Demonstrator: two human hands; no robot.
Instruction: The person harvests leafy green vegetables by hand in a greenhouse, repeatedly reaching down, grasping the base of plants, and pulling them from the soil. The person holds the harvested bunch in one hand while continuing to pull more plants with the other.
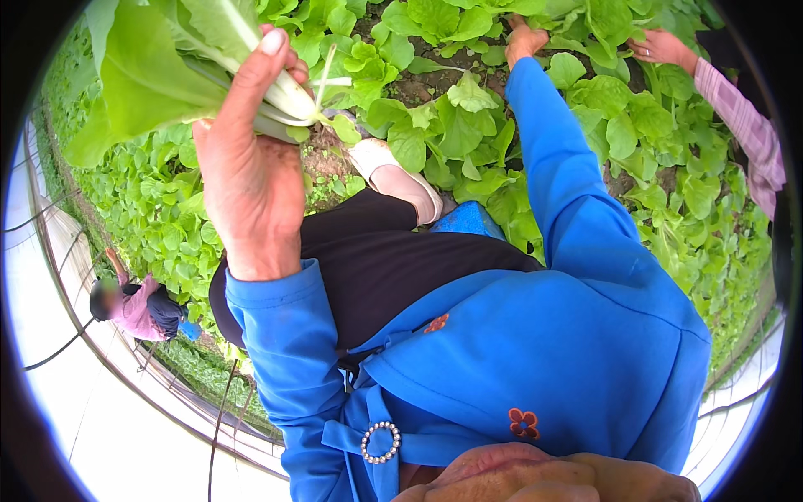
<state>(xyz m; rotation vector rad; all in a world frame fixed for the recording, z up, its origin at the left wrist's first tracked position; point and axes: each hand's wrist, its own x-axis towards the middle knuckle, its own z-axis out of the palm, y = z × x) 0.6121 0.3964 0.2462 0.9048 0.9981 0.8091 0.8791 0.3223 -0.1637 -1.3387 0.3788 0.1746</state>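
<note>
My left hand (254, 169) is raised at the upper left, shut on a small bunch of leafy greens (169, 75). Its pale stem ends and thin roots point right, while the broad leaves spread out to the left. My right hand (526, 41) reaches down among the leafy plants (461, 125) at the top. Leaves hide its fingertips, so whether it grips a plant cannot be told.
A co-worker's hand (665, 49) in a plaid sleeve (731, 110) is among the plants at right. Another person (141, 307) crouches far left. My shoe (401, 179) stands on soil beside a blue object (470, 219). Hoops (56, 263) and pale sheeting curve along the left.
</note>
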